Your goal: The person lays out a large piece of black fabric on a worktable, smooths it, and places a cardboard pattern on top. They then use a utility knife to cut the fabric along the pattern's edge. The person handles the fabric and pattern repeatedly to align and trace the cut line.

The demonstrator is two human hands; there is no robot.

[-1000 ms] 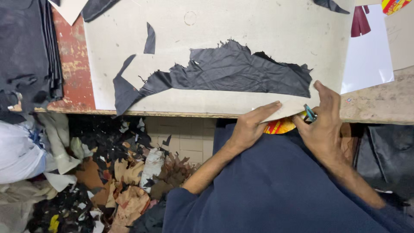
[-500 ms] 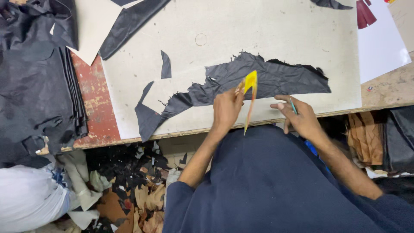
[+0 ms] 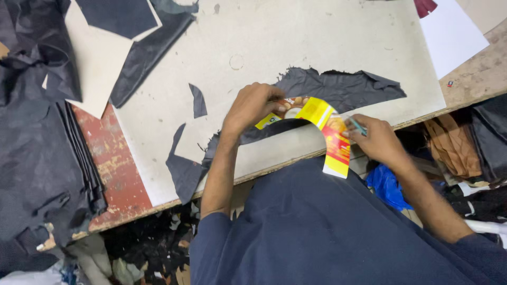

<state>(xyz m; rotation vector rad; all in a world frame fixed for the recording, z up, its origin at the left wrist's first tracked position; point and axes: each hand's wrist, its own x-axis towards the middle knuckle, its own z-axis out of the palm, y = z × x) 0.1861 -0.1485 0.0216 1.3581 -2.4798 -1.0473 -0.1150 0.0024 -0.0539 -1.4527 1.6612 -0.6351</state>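
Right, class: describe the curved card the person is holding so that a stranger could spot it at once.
Start at the pale cutting board and drop to its near edge. There the left hand and right hand hold an arched card template. It alone is bright yellow and red among black scraps.

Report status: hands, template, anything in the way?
Left hand presses curved yellow template onto black leather. Right hand holds pen at template. Nothing between them.

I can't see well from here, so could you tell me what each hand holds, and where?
Both hold the yellow strip: left hand its upper end, right hand, which also holds a pen, its middle.
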